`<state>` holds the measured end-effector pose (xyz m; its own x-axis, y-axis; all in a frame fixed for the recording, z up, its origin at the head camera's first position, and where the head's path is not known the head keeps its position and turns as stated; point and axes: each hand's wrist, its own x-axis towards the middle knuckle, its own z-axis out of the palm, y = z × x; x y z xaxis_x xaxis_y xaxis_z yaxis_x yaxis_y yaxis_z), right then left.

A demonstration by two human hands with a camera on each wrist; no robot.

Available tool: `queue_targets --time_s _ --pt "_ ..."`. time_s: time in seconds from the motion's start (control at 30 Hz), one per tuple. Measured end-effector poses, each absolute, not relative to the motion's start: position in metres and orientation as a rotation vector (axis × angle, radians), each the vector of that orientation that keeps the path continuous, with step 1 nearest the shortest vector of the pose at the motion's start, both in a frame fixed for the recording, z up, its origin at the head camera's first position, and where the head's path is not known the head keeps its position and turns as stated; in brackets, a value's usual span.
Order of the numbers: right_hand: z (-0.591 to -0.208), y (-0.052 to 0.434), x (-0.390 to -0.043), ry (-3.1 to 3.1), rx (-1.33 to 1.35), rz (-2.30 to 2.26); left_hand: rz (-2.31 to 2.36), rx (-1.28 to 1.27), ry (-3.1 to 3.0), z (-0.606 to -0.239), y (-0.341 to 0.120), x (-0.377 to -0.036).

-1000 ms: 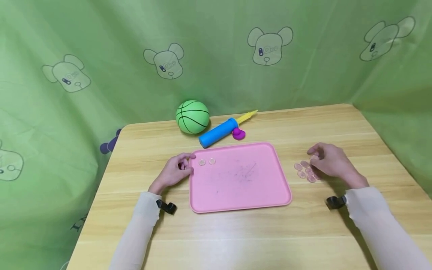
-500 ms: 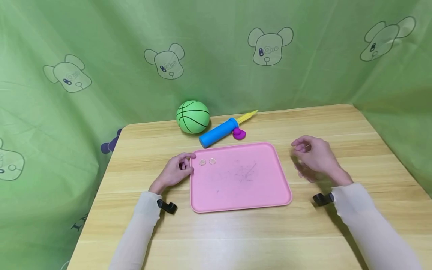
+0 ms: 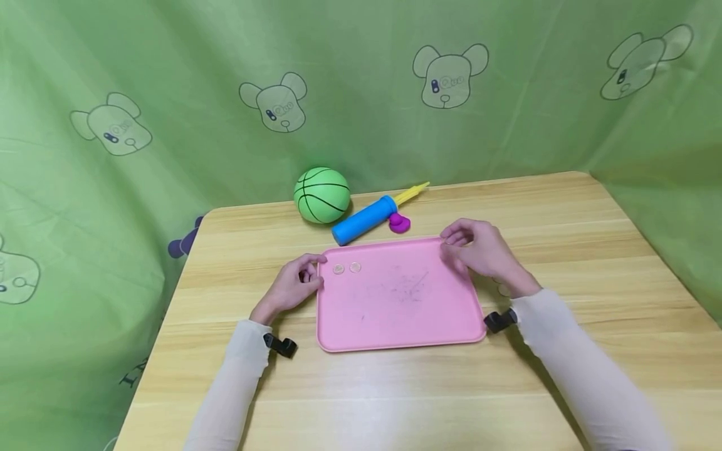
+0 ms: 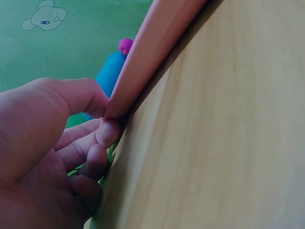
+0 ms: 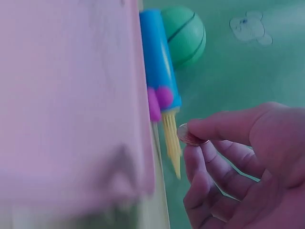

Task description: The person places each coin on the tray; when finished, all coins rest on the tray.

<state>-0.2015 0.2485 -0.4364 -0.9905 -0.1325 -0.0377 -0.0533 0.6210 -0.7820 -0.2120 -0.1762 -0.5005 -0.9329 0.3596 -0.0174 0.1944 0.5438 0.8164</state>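
Both nearly closed: right hand (image 3: 484,252) pinches coin (image 5: 189,136) between fingertips, likely light, stiff, slick, best rim-held; left hand (image 3: 287,285) pinches tray (image 3: 389,319).

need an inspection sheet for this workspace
surface: wood-grain tabletop under a pink tray, which has dark marks
job's things: two coins on the tray near its far left corner; another coin showing on the tabletop by the right hand
clutter: green toy basketball, blue-and-yellow pump, magenta toy duck beyond the tray
hands: left hand touches the tray's left edge; right hand pinches a coin
cables: nothing clearly seen
surroundings: green curtain printed with cartoon faces
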Motion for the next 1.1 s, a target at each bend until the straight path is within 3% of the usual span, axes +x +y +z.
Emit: queue_targets --time_s 0.3,1.1 --pt "-0.454 0.197 -0.221 2.546 -0.212 -1.470 1.347 0.478 2.587 -0.500 -0.175 -0.211" --pt "-0.476 0.123 -0.236 2.566 -0.407 -1.411 1.378 0.513 2.573 -0.502 -0.177 -0.213"
